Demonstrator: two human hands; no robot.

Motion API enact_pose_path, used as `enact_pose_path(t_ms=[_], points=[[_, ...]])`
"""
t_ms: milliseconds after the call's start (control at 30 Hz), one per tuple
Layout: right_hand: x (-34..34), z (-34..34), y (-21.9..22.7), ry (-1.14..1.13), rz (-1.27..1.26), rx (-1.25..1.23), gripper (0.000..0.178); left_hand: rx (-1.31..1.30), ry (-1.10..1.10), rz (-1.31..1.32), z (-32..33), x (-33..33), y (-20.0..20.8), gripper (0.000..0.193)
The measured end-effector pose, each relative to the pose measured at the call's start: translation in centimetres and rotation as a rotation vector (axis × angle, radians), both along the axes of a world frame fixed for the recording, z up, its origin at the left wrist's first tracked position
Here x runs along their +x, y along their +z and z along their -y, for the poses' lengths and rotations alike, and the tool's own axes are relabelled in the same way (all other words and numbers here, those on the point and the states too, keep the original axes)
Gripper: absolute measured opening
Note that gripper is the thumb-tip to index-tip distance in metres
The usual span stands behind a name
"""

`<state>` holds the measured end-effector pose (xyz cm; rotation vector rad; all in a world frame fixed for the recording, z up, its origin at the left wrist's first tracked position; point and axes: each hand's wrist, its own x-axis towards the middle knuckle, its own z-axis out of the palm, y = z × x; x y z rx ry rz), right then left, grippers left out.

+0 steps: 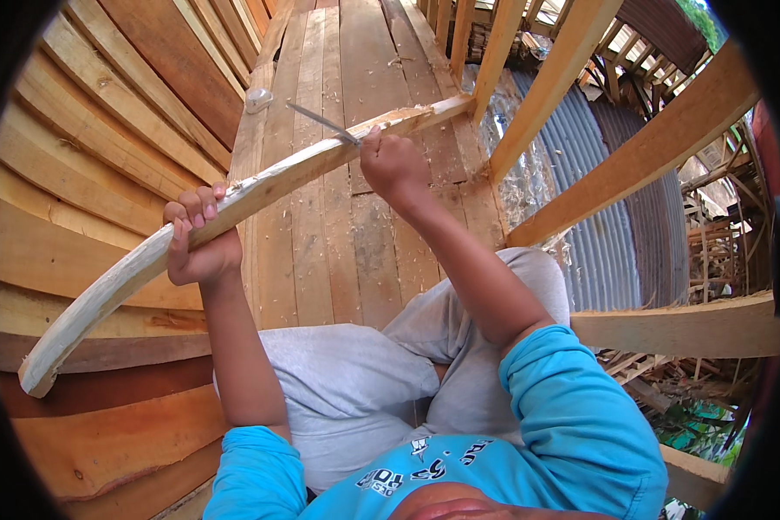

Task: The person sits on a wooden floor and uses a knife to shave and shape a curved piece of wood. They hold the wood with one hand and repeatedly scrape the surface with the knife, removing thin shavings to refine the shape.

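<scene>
My left hand [201, 247] has its fingers wrapped round the long curved pale wooden piece [234, 204], held slantwise above the plank floor [355, 251]; right hand [394, 165] is clenched on a thin metal blade [321, 121] laid on its upper edge; judged mid-shaving; next stroke needs a steady grip.

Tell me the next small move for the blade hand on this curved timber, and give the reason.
Probably a short push of the blade along the curved timber toward its far end. The right hand holds the blade flat on the top edge, where the wood looks rough and splintered, and the left hand has a steady grip lower down. Shavings lie on the plank floor.
</scene>
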<state>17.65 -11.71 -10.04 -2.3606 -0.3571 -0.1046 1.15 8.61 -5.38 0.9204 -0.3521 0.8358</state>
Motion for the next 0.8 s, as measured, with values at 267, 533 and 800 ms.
enact_pose_path(t_ms=[267,533,800], points=[[2.5,1.6,-3.0,-0.124,0.018,-0.027,0.06,-0.009,-0.006,0.011,0.2,0.2,-0.1,0.014],[4.9,2.3,-3.7,-0.211,0.002,0.006,0.06,-0.011,-0.01,-0.006,0.9,0.3,0.2,0.014],[1.3,1.2,-1.6,-0.115,0.033,-0.014,0.06,-0.019,0.005,-0.007,0.4,0.2,0.1,0.016]])
